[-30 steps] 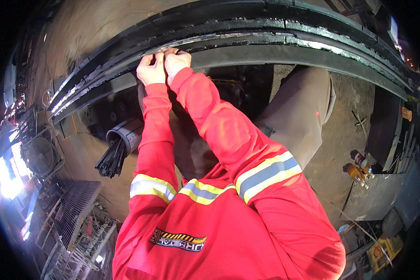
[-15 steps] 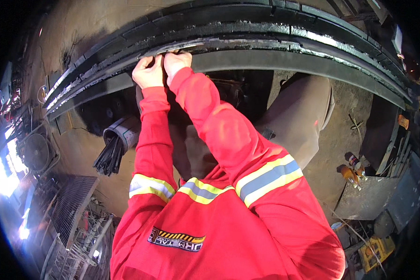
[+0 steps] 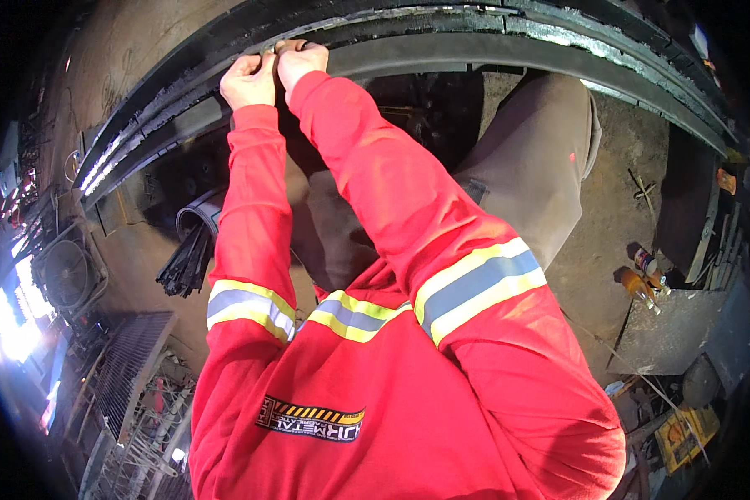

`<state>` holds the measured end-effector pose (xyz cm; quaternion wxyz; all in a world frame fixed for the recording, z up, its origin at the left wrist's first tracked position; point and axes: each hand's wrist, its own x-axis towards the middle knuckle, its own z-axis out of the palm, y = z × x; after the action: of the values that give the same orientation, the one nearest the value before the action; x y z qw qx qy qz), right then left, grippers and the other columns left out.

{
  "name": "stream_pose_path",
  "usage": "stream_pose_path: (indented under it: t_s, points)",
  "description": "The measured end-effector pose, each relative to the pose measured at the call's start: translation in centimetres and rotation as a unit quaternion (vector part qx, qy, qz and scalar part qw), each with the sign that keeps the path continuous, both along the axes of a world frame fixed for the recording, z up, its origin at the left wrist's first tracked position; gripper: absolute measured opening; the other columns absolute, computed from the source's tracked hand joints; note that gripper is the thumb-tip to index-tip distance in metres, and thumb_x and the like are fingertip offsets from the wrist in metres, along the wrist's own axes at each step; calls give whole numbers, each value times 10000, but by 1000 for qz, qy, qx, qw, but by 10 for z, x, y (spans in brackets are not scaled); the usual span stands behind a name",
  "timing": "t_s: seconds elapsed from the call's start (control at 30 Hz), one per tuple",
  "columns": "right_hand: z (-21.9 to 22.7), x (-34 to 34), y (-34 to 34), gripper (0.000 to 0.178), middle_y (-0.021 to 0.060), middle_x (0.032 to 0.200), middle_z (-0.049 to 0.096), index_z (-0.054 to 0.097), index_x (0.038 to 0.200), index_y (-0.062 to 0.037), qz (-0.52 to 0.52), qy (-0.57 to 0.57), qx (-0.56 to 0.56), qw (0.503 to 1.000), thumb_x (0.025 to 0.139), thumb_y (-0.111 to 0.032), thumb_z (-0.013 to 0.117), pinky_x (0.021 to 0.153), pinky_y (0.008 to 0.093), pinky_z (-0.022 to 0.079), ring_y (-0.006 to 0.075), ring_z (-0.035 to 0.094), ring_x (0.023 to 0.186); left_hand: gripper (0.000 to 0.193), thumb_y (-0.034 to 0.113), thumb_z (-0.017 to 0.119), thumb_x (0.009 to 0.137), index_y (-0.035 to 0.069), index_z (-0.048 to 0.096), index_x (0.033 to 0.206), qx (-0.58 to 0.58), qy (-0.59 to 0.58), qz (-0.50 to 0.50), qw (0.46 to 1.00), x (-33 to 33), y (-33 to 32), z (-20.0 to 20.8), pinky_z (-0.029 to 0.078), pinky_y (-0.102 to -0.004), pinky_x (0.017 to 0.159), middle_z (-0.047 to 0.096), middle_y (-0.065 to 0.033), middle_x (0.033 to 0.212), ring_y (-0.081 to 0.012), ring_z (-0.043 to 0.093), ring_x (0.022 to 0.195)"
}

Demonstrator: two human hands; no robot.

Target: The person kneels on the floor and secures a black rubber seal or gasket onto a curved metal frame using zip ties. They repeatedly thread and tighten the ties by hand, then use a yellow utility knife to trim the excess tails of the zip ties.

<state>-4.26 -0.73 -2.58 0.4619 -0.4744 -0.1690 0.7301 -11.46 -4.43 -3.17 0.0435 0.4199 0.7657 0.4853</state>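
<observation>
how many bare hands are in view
2: the left hand and, just to its right, the right hand, both at the long dark metal bars. No others show.

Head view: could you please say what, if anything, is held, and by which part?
It cannot be told: at the dark metal bars, left hand and right hand hide any hold.

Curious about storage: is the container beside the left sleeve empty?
Not empty: the container has dark strips protruding from its mouth.

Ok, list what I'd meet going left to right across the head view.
Round fan → bundle of black strips → left hand → right hand → right knee → amber bottle → small orange object.
</observation>
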Motion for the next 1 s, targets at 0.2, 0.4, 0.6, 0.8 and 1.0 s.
stream_pose_path:
  t_s: [0.2,0.4,0.6,0.8,1.0]
  points:
    - [18,5,-8,125,230,771,677,675,773,38,-15,-182,9,983,767,-73,619,697,383,532,320,688,758,164,70,753,778,-17,652,681,-13,-11,-29,999,-8,-8,-8,422,-219,519,648,-26,636,-45,516,566]
    - [43,4,-2,166,239,824,679,682,754,21,-30,-228,-86,969,759,-133,621,741,406,511,353,680,825,165,120,761,728,-4,663,680,2,-59,-51,997,-16,-8,-8,445,-239,541,621,-29,579,-53,512,564]
    - [44,3,4,176,230,862,682,671,781,34,7,-254,-137,957,780,-132,614,746,389,519,350,681,846,148,106,755,716,-7,662,693,5,-33,-58,998,-16,-10,-11,452,-235,556,628,-23,603,-49,514,580]
    - [27,1,-4,106,158,823,685,668,819,34,-27,-150,-81,985,806,-62,625,704,327,514,215,650,766,141,62,760,754,-4,647,702,-3,-29,-42,999,-12,-9,-8,448,-226,556,653,-32,666,-64,547,590]
    - [20,1,-10,86,130,809,675,657,890,41,-72,-63,-19,995,827,-16,640,668,310,504,170,611,712,172,83,756,775,-8,643,683,-12,-4,-3,1000,2,-5,-2,445,-233,528,648,-44,641,-63,540,571]
